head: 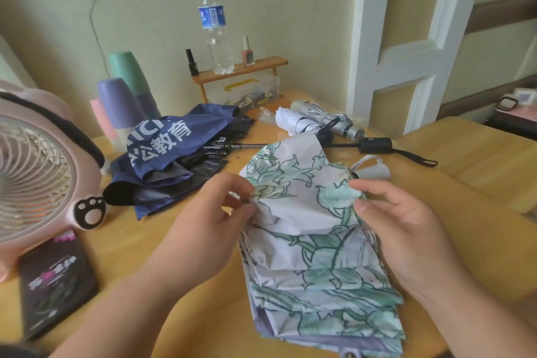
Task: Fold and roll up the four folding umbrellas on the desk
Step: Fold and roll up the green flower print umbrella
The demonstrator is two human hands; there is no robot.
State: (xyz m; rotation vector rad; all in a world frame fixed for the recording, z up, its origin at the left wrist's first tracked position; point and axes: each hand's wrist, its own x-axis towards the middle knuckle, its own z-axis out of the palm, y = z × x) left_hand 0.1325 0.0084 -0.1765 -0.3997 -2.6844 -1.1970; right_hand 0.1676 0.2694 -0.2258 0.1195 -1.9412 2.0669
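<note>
A yellow wooden desk (145, 241) stands against a pale green wall. Far to the left of the floral umbrella (319, 256) sits a pink fan (37, 166), with a dark printed packet (55, 279) lying flat in front of it. Behind and to the left of the floral umbrella, a navy umbrella (174, 160) with white lettering lies loose and crumpled; its thin shaft passes behind the top of the floral canopy to a black handle (374, 145) on the far right side. The left hand (209, 221) pinches a fold at the floral umbrella's left edge between thumb and fingertips. The floral umbrella itself lies at the near middle of the desk, its white-and-green canopy gathered in loose pleats, its grey handle (374, 172) at the far end. Just behind it lie a white umbrella (296, 122) and a silver umbrella (328, 119), both rolled. The right hand (406, 229) holds the floral fabric near the handle, thumb on top and fingers curled.
</note>
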